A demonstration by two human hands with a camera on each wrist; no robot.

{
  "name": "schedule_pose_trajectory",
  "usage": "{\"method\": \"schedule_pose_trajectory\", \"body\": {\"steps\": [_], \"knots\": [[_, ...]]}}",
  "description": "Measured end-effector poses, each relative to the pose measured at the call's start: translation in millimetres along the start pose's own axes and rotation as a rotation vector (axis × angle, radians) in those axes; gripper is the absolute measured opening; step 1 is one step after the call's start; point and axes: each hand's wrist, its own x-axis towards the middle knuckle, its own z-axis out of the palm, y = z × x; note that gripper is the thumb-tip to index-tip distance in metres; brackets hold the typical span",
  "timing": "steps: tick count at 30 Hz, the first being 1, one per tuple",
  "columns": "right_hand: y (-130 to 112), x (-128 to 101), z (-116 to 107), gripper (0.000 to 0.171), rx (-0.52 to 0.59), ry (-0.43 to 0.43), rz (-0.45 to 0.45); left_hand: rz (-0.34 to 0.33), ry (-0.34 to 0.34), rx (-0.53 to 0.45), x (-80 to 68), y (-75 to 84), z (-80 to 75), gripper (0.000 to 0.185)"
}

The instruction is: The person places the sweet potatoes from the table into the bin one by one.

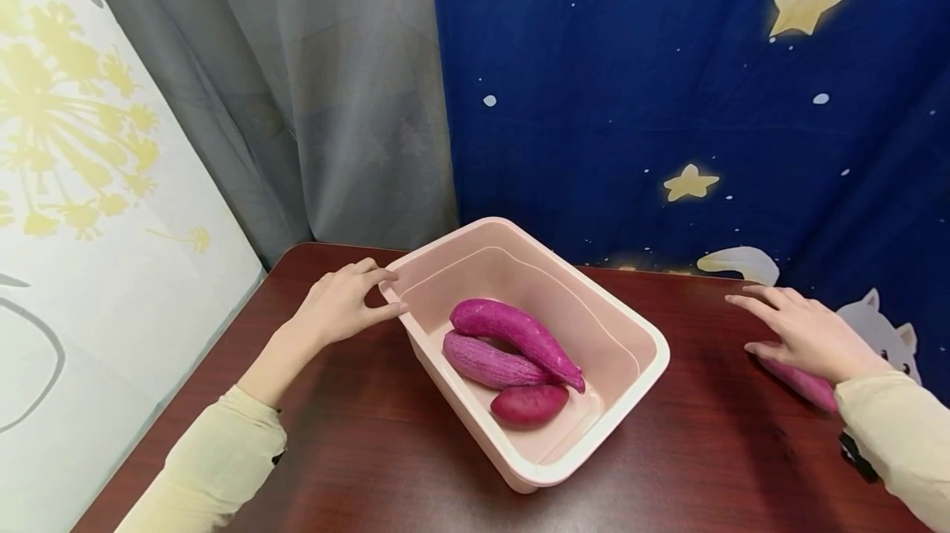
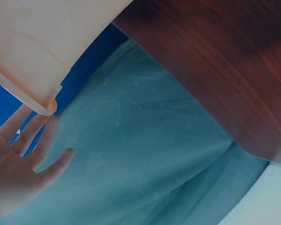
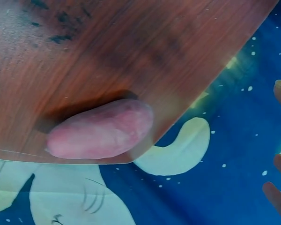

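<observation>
A pale pink plastic basin (image 1: 594, 302) stands on the table with three purple sweet potatoes inside. Two long sweet potatoes (image 1: 512, 331) lie beside each other, and a short, redder sweet potato (image 1: 529, 406) is nearest the front. At the basin's left corner is my left hand (image 1: 341, 302), thumb and finger tips at the rim, the other fingers spread and fairly straight in the left wrist view. My right hand (image 1: 805, 331) hovers with loose fingers above another sweet potato (image 3: 100, 131) on the table, partly hidden by it in the head view. Nothing is held in that hand.
The dark red wooden table (image 1: 334, 450) ends at a grey curtain (image 1: 371, 104) and a blue star-patterned curtain (image 1: 564, 145). On the left hangs a white panel (image 1: 148, 269) with yellow flowers. The right-hand sweet potato lies near the table's corner.
</observation>
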Motion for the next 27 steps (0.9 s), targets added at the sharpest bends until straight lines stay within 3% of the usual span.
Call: {"method": "schedule_pose_trajectory", "body": {"steps": [10, 27], "knots": [[6.7, -13.7, 12.7, 0.069, 0.019, -0.025, 0.027, -0.014, -0.012, -0.005, 0.1, 0.2, 0.3, 0.052], [11.2, -40.7, 35.6, 0.069, -0.004, -0.121, 0.171, -0.006, -0.003, 0.001, -0.1, -0.5, 0.3, 0.052]]}}
